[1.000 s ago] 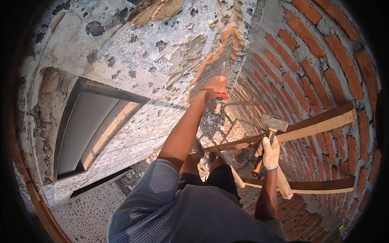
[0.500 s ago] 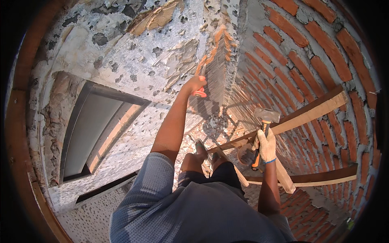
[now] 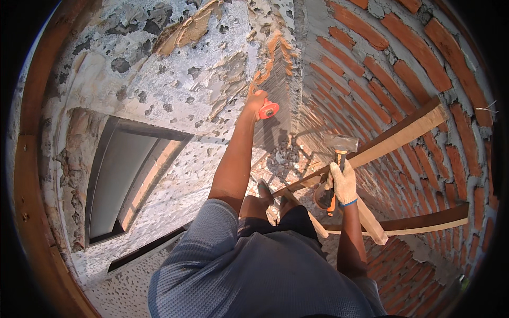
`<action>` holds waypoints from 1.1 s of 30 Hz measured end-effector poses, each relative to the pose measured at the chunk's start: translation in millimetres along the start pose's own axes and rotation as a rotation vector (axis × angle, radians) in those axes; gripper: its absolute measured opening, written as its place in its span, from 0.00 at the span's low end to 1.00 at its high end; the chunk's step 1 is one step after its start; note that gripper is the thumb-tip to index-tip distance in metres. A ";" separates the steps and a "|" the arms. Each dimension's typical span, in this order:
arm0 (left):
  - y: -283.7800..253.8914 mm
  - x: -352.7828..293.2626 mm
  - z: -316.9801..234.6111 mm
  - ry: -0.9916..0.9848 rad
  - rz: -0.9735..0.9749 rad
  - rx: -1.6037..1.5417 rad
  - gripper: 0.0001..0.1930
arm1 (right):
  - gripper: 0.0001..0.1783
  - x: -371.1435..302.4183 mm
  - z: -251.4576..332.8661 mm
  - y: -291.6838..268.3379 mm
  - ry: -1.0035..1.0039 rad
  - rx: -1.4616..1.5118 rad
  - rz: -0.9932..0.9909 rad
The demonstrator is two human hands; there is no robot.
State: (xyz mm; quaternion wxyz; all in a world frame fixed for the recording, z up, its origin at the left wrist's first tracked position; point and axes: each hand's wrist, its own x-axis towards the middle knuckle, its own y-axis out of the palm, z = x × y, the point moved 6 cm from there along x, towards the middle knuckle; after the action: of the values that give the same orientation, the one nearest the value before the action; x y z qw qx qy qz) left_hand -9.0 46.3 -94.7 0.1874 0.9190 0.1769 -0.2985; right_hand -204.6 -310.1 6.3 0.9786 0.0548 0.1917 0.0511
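Pointing toward the chipped plaster wall (image 3: 175, 87) near twelve o'clock, a chisel (image 3: 269, 110) with an orange-red hand guard is gripped by the bare left hand (image 3: 258, 99), its fingers curled tight; whether the tip touches cannot be told. Toward three o'clock, a hammer (image 3: 342, 143) is held head-up by the gloved right hand (image 3: 344, 183), fingers wrapped around its black-and-orange handle. Whether lettering is borne by either tool cannot be made out. Beyond the hammer, a wooden beam (image 3: 403, 135) is seen against the brick wall (image 3: 410, 77) at two o'clock.
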 end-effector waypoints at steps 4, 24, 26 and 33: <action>4.7 0.7 6.4 -0.149 0.125 -0.202 0.04 | 0.11 2.8 -0.7 -1.3 -0.025 -0.056 0.016; 56.2 37.1 15.9 -0.317 0.092 -0.236 0.09 | 0.11 2.0 1.9 -1.6 -0.029 -0.139 -0.018; 50.5 32.0 7.7 -0.266 0.011 -0.275 0.08 | 0.11 2.1 1.1 -1.3 -0.023 -0.141 -0.008; 26.7 -38.8 -24.0 0.322 0.092 -0.009 0.11 | 0.12 4.4 -0.7 -3.2 -0.027 -0.084 -0.015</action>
State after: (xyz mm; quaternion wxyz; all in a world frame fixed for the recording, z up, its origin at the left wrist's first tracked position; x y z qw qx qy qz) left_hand -15.2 25.7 -46.5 0.1743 0.9612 0.1638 -0.1375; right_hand -200.6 -312.7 3.6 0.9829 0.0130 0.1764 0.0510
